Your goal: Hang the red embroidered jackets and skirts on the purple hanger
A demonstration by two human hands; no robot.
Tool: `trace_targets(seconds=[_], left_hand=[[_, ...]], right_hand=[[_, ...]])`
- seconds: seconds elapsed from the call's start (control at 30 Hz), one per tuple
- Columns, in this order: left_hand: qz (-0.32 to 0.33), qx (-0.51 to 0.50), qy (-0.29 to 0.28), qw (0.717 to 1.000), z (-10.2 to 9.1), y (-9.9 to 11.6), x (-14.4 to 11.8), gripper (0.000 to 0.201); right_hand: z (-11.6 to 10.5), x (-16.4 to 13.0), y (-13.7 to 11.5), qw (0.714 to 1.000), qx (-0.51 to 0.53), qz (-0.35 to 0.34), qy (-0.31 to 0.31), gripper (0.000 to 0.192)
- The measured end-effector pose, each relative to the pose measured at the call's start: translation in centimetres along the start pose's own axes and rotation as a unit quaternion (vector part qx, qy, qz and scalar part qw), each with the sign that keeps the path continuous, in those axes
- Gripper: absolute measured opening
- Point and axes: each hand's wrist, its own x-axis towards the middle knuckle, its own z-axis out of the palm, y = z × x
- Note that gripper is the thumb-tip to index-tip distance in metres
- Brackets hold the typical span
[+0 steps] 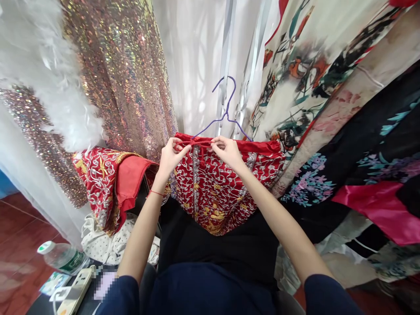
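A red embroidered garment (216, 192) with silver and gold patterns hangs on a purple wire hanger (226, 109) in front of me. My left hand (172, 155) and my right hand (226, 151) both pinch a thin red tie cord (198, 143) at the garment's top edge, one hand on each end. A red string bracelet sits on my left wrist. The cord runs level between my fingertips, with a short tassel hanging down below it.
A sequinned gold dress (124, 74) and white feathers (49, 74) hang at left. Floral printed robes (311, 74) hang at right. Another red embroidered piece (105, 183) lies at left. A water bottle (62, 258) and a power strip (74, 293) sit at lower left.
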Motion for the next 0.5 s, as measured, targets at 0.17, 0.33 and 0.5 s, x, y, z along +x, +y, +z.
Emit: trace_targets(seconds=[0.17, 0.33, 0.5], left_hand=[[0.124, 0.175, -0.106, 0.971, -1.0, 1.2, 0.2, 0.014], [0.136, 0.242, -0.098, 0.956, -0.9, 1.1, 0.6, 0.009], [0.103, 0.205, -0.103, 0.968, -1.2, 0.7, 1.0, 0.021]], right_hand=[[0.0, 0.0, -0.8, 0.955, -0.261, -0.14, -0.032, 0.027], [0.7, -0.2, -1.2, 0.87, -0.453, -0.179, -0.082, 0.029], [0.6, 0.1, -1.4, 0.803, -0.547, -0.208, -0.112, 0.032]])
